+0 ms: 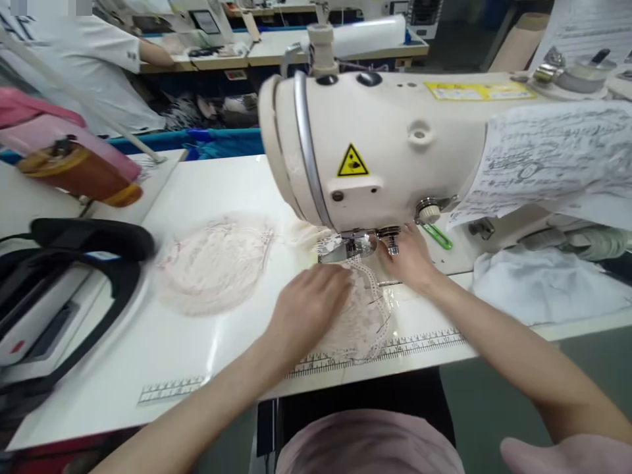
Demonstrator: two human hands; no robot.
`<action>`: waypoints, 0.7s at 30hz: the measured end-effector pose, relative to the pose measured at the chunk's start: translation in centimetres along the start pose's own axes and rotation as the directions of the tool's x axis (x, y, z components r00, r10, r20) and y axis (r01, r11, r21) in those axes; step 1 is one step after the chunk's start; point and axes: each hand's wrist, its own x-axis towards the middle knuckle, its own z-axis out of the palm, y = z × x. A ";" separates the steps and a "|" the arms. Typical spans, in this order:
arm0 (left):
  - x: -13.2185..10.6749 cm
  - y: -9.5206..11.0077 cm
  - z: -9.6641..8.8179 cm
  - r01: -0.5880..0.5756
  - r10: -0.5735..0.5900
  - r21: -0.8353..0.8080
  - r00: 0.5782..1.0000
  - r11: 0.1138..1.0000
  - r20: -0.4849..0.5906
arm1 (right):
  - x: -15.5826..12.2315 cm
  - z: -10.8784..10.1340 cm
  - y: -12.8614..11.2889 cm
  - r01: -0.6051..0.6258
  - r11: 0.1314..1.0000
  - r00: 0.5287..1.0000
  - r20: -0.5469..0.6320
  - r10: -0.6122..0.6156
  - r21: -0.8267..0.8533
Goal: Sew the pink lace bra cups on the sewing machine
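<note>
A pale pink lace fabric piece point(358, 322) lies under the presser foot point(352, 246) of a cream sewing machine point(395, 151). My left hand point(316, 299) rests over the left part of this lace, fingers bent together and closed on it just in front of the foot. On the foot's right side, my right hand point(407, 257) reaches in with thumb and fingers apart; the machine's needle parts hide some of its fingertips. Another pale lace piece point(217, 263), blurred, spreads on the tabletop to the left and runs by a thin strip toward the foot.
A printed ruler strip point(419, 342) follows the table's front edge. Green snips point(437, 236) lie behind my right hand, white cloth point(548, 283) to the right. At left are a black curved object point(123, 283) and an amber container point(83, 171). A co-worker's arm point(155, 52) shows behind.
</note>
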 end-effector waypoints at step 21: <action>0.1 -2.9 3.0 -0.189 0.185 0.060 0.980 0.980 0.077 | -0.8 1.0 -1.6 0.031 0.989 0.986 0.161 -0.054 0.146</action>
